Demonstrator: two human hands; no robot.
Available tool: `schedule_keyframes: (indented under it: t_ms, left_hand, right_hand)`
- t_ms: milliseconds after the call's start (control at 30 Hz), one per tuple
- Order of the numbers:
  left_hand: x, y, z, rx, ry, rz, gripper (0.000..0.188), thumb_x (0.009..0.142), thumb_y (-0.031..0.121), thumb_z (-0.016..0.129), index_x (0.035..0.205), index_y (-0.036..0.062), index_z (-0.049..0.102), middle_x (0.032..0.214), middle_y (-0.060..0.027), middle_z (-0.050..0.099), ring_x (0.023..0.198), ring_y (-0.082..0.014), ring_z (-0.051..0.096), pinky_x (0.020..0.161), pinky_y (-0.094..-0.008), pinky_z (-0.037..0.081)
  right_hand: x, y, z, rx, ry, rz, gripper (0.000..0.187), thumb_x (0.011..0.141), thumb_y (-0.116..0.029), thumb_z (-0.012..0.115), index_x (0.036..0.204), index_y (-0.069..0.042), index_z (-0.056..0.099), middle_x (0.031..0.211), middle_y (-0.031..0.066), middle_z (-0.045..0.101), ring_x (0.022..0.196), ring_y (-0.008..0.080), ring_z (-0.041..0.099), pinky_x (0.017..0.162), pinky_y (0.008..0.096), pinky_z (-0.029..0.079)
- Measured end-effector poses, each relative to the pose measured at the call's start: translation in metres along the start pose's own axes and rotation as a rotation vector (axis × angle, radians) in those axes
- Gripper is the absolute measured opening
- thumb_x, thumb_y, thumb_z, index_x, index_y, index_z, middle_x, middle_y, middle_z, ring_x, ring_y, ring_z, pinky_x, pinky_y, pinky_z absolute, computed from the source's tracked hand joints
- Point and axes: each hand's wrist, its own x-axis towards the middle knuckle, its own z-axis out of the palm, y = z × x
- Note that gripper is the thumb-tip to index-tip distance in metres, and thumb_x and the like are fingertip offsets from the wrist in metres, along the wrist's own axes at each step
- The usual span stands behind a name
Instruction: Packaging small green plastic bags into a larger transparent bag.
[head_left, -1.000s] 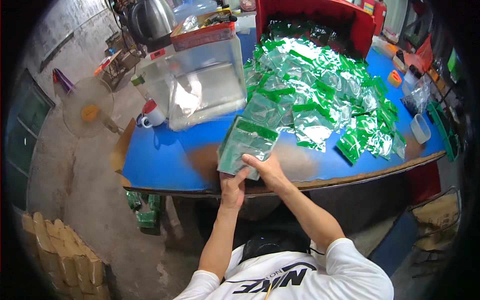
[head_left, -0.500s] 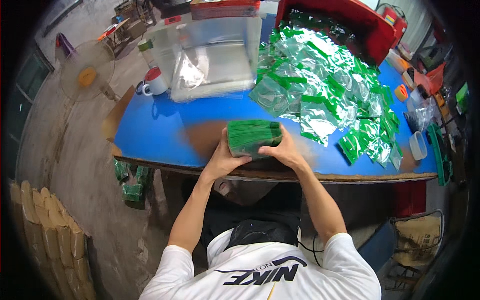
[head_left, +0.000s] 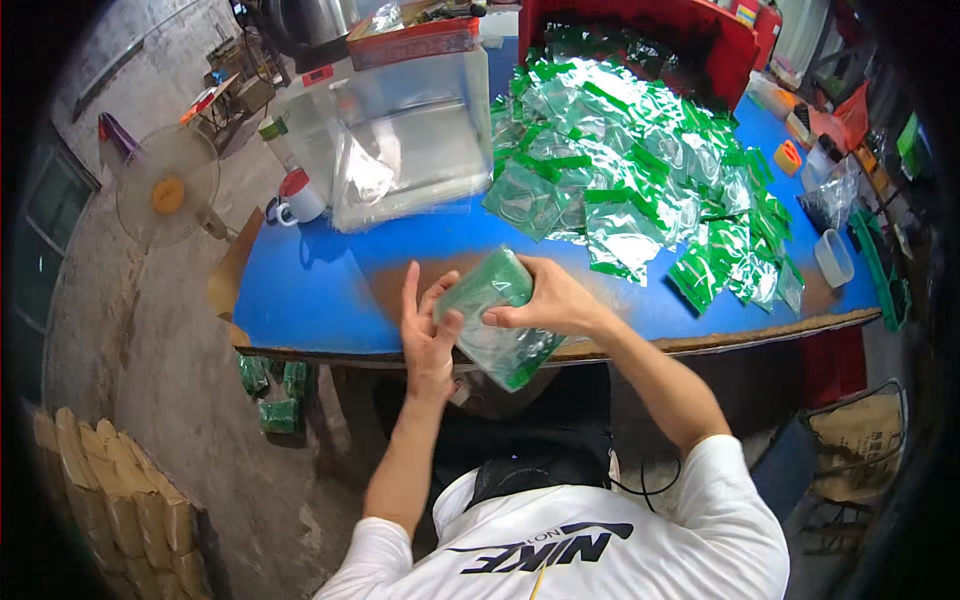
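One green bundle (head_left: 503, 350), already gathered, is clamped in the right hand (head_left: 552, 300), the left hand (head_left: 428, 325) spread open beside it, while loose packets (head_left: 640, 165) beyond both are left ungathered.

Head-worn fisheye, left of a side-by-side pair; upright, close overhead, facing down and forward: white T-shirt (head_left: 570, 548) at lower edge, blue surface (head_left: 320, 285) beyond.

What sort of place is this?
Likely a small packing workshop: a heap of green-edged clear packets on a blue worktable, a stack of clear plastic sheets or bags, and the held clear-and-green bundle.
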Motion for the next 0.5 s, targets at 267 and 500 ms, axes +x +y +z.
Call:
schedule_keyframes:
  t_ms: [267,500]
  left_hand:
    - [0.008,-0.023,0.006,0.286,0.257,0.205,0.054,0.105,0.048,0.034,0.132,0.0034,0.048,0.109,-0.0066,0.051,0.102,-0.0163,0.051,0.092,-0.0320,0.044]
    - [0.024,-0.024,0.012,0.399,0.167,0.112,0.035,0.104,0.031,0.042,0.121,0.0016,0.053,0.105,-0.0066,0.050,0.095,-0.0144,0.048,0.088,-0.0306,0.042]
  right_hand:
    - [-0.009,-0.001,0.029,0.000,0.028,-0.036,0.058,0.070,-0.028,0.083,0.114,0.002,0.062,0.101,0.0124,0.068,0.093,0.0172,0.062,0.085,0.0331,0.050]
    - [-0.011,0.027,0.032,0.291,0.027,0.038,0.058,0.072,-0.021,0.084,0.120,0.001,0.061,0.110,0.0103,0.068,0.102,0.0171,0.062,0.094,0.0331,0.049]
